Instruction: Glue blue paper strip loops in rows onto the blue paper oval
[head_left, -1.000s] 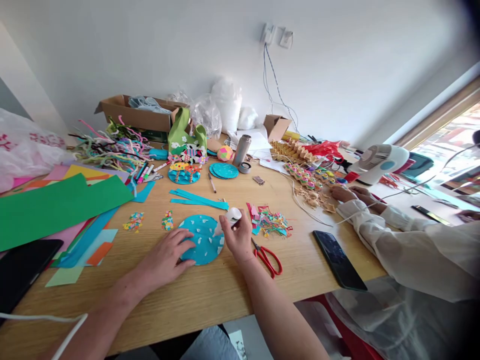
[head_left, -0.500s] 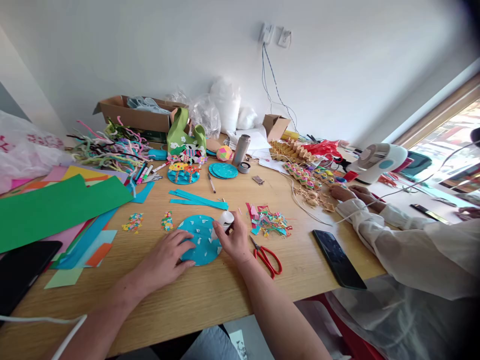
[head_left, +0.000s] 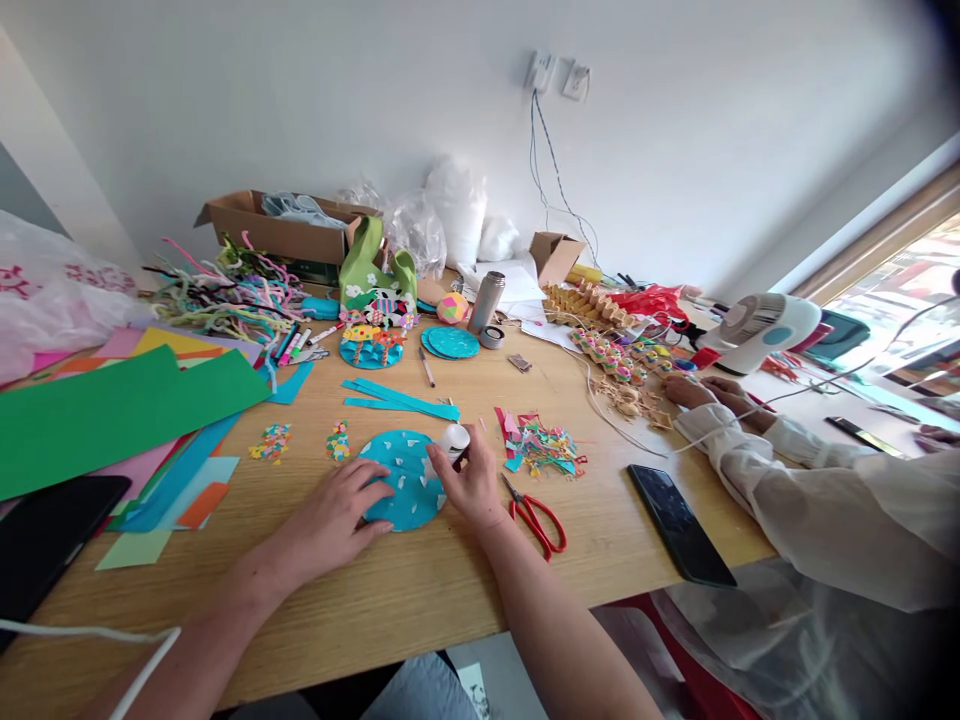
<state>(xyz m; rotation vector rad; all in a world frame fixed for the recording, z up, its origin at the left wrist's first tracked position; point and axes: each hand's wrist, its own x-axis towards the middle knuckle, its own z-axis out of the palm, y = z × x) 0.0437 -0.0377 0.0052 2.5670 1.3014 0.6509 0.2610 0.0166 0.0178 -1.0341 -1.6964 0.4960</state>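
Observation:
A round blue paper disc [head_left: 409,485] with scattered small white marks lies on the table in front of me. My left hand [head_left: 346,508] rests with its fingers apart on the disc's left edge. At the right edge of the disc, my right hand [head_left: 471,478] is wrapped around a small white bottle [head_left: 454,440]; its lower part is hidden by my fingers. Red-handled scissors [head_left: 538,522] lie just right of my right hand. Beyond the disc are several blue paper strips [head_left: 397,400] and a little pile of coloured paper dots [head_left: 338,440].
Coloured paper sheets [head_left: 105,420] cover the left side. Paper scraps [head_left: 541,445] and a black phone [head_left: 679,525] lie to the right. A steel flask [head_left: 487,300] stands farther back. Another person's hands [head_left: 690,393] rest at the right, near a white fan [head_left: 761,330].
The whole view has shifted slightly, so things appear a little farther right. Both hands keep nearly the same place on the disc, and the right still holds the bottle.

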